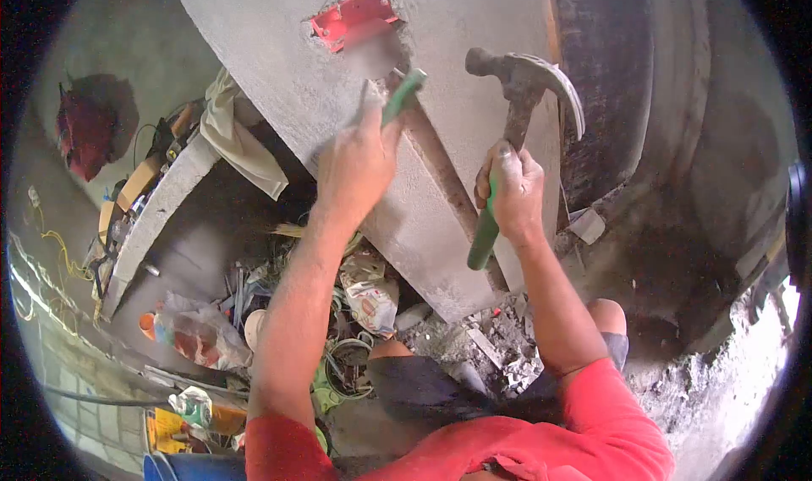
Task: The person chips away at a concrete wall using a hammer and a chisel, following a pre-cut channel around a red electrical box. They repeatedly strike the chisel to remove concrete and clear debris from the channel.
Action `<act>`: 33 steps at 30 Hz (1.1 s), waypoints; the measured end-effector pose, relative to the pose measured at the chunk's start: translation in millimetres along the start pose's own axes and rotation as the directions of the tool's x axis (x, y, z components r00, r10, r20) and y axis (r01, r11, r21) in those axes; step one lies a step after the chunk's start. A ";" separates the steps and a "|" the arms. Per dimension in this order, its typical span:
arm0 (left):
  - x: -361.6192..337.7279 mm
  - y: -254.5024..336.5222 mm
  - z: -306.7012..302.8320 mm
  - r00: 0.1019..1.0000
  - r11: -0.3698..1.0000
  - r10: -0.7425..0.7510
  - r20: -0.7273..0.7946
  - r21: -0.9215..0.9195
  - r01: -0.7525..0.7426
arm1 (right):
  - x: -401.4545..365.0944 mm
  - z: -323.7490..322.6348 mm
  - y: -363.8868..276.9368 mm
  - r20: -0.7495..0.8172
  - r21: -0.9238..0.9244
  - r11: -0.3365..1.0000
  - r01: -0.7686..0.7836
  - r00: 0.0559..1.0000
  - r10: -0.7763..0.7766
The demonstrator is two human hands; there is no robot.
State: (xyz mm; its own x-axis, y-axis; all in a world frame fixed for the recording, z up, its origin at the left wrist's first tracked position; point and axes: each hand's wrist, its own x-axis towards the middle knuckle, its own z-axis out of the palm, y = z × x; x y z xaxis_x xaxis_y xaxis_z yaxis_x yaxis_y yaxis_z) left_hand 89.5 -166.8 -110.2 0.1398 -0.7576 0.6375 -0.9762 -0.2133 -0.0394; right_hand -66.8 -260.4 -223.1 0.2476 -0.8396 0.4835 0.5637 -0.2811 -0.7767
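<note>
My left hand (359, 164) is closed around a green-handled chisel (403, 96), held against the grey wall panel (313, 100) beside a cut groove (444, 172). Motion blurs the tool, and its working tip cannot be made out. Above it, a red electrical box (355, 17) sits recessed in the panel. My right hand (513, 185) grips a claw hammer (523, 87) by its green handle, with the head raised to the right of the chisel and apart from it.
Rubble (499, 350) lies at the panel's foot by my knees. Plastic bags (370, 295) and debris cover the floor on the left. A ledge (161, 206) carries a cloth (241, 138) and tools. A blue container (194, 467) stands at lower left.
</note>
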 end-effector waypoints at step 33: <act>27.2 7.8 0.9 0.989 0.984 -0.134 -0.060 0.107 0.140 | 15.4 92.6 35.0 0.039 0.488 0.840 -0.238 0.967 0.251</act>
State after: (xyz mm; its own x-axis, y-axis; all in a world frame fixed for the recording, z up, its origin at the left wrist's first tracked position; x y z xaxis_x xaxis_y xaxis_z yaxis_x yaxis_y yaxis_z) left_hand 85.8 -189.7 -93.9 0.2591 -0.6840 0.6819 -0.9236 -0.3821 -0.0323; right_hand 29.7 -240.1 -205.4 0.4116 -0.8647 0.2879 0.7990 0.1905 -0.5704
